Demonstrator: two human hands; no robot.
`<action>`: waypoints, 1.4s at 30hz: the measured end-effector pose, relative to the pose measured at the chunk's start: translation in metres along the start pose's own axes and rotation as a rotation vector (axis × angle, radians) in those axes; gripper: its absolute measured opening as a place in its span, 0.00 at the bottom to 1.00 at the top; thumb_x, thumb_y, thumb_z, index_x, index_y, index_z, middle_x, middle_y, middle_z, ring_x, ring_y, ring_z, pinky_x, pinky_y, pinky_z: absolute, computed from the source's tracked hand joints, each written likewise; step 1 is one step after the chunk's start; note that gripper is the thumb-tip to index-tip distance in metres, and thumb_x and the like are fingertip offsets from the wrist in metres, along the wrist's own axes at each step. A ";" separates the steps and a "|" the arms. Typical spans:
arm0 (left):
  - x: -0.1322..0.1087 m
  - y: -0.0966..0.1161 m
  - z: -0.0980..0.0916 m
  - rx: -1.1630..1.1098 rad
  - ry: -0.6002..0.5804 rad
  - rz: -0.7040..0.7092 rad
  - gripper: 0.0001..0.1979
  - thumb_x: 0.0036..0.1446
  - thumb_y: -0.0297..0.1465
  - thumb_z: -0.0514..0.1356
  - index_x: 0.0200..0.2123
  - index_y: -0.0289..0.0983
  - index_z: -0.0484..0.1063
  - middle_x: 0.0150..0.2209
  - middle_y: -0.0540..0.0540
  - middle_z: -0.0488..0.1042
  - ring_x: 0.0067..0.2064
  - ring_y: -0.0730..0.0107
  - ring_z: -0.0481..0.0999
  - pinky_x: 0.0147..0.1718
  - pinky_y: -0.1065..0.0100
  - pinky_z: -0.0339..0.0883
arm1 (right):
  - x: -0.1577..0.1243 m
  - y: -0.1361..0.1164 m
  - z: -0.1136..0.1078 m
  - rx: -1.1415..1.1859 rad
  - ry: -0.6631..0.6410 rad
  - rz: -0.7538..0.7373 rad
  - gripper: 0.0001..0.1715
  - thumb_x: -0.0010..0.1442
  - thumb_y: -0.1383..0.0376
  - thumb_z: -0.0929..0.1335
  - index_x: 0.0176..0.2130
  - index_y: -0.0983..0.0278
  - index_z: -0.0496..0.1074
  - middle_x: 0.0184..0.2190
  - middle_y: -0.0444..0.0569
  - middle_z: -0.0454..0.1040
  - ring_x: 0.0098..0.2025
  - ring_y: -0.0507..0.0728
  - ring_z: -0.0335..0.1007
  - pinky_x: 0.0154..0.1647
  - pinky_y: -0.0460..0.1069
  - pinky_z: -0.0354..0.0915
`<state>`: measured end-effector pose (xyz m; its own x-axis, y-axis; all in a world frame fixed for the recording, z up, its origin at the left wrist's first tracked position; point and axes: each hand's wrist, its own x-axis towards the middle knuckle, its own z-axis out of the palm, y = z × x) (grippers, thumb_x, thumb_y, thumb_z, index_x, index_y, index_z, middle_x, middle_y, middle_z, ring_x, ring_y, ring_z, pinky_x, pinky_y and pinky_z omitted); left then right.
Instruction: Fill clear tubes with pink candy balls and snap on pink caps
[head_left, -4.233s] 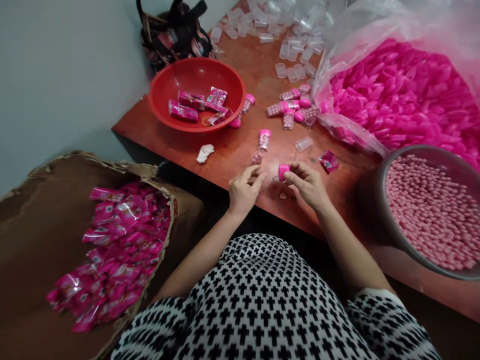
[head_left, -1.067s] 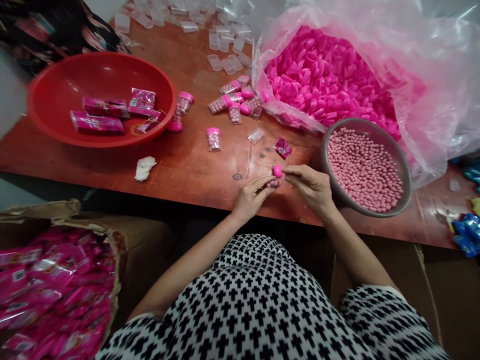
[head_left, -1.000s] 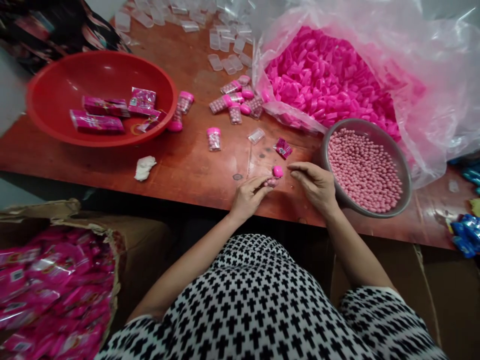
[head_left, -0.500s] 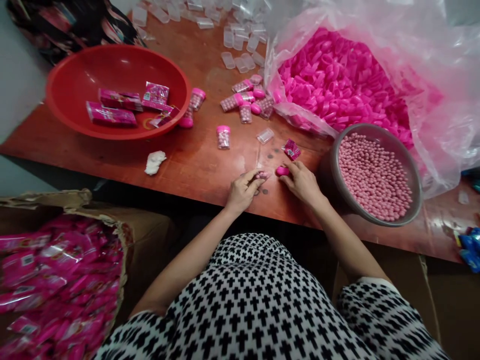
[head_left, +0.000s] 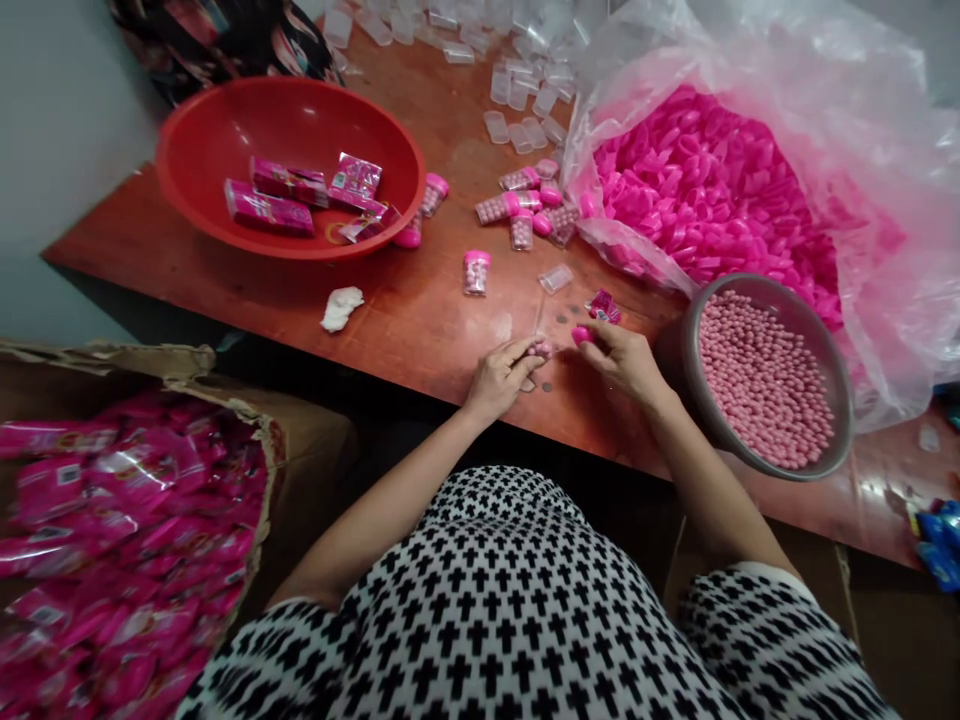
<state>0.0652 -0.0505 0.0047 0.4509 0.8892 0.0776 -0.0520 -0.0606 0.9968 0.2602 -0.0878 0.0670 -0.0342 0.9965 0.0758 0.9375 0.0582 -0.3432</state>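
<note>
Near the table's front edge, my left hand (head_left: pixel 495 383) is closed around a small clear container of pink candy balls (head_left: pixel 540 348). Just to its right, my right hand (head_left: pixel 628 362) pinches a bright pink cap (head_left: pixel 580 335), apart from the container. Behind that hand lies a small pink printed wrapper (head_left: pixel 604 306). An empty clear container (head_left: pixel 556 278) rests on its side farther back. One capped jar of candy balls (head_left: pixel 476 273) stands upright to the left, and several filled jars (head_left: pixel 522 232) lie in a loose group beyond.
A red bowl (head_left: pixel 199 235) with several printed packs stands at the left. To the right are a grey tub (head_left: pixel 694 400) of candy balls and a plastic bag (head_left: pixel 885 330) of pink caps. A cardboard box (head_left: pixel 300 450) of pink packs sits lower left. White crumpled scrap (head_left: pixel 343 308) lies nearby.
The whole view has shifted, moving the table things rightward in the picture. My left hand keeps the container and my right hand keeps the pink cap, with a small gap still between them.
</note>
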 end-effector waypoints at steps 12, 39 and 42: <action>-0.002 -0.006 0.001 0.138 -0.025 0.183 0.13 0.59 0.31 0.57 0.46 0.37 0.75 0.38 0.46 0.76 0.41 0.70 0.76 0.42 0.68 0.71 | -0.003 -0.027 0.001 0.001 -0.002 -0.295 0.18 0.66 0.60 0.59 0.51 0.64 0.67 0.39 0.54 0.73 0.37 0.56 0.70 0.37 0.49 0.67; 0.022 -0.010 -0.038 0.586 0.228 0.144 0.13 0.55 0.32 0.59 0.44 0.38 0.76 0.53 0.40 0.72 0.54 0.56 0.71 0.54 0.55 0.63 | 0.033 0.048 0.013 -0.064 0.300 0.374 0.22 0.58 0.64 0.61 0.50 0.71 0.67 0.52 0.64 0.67 0.55 0.64 0.62 0.56 0.62 0.57; 0.021 -0.011 -0.040 0.601 0.228 0.158 0.14 0.55 0.32 0.60 0.45 0.38 0.75 0.52 0.39 0.72 0.55 0.55 0.70 0.54 0.54 0.63 | 0.038 0.063 0.017 0.012 0.215 0.400 0.15 0.55 0.64 0.63 0.39 0.70 0.73 0.42 0.60 0.74 0.46 0.62 0.68 0.51 0.58 0.61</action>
<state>0.0396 -0.0135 -0.0050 0.2756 0.9183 0.2841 0.4338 -0.3825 0.8157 0.3119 -0.0450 0.0322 0.4038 0.9060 0.1273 0.8582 -0.3269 -0.3957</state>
